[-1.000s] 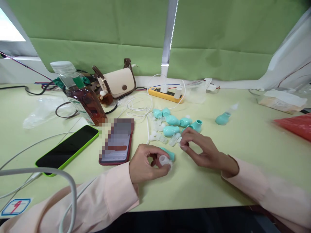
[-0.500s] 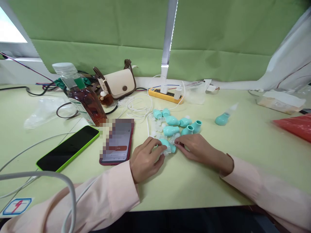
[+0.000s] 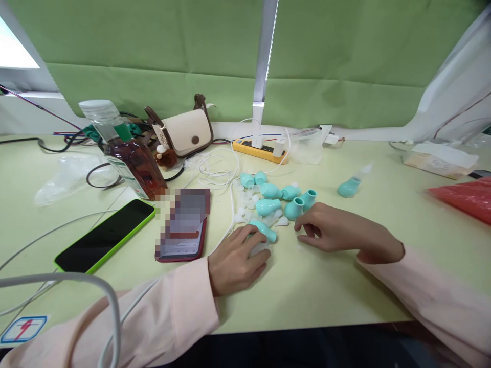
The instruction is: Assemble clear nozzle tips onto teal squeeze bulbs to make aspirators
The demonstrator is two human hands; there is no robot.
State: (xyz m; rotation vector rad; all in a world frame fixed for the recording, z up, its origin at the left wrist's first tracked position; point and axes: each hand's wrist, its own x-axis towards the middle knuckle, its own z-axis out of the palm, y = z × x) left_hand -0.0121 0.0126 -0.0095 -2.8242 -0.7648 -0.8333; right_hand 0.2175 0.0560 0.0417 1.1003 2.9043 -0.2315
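Teal bulb point(image 3: 270, 234) at your left hand point(image 3: 236, 260), clear piece point(image 3: 258, 248) under fingers; clamped or not, cannot tell. Right hand point(image 3: 335, 229) at three o'clock from bulb: fingertips apart, holding nothing visible. Seemingly unfitted: other bulbs point(image 3: 268, 207) at twelve, loose clear parts point(image 3: 248, 200) at eleven. Done: nozzled bulb point(image 3: 348, 188) at two.

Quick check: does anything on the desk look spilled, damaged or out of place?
Nothing looks spilled or damaged. One teal bulb with a pale tip sits apart, right of the other bulbs, though that hardly looks like a fault.
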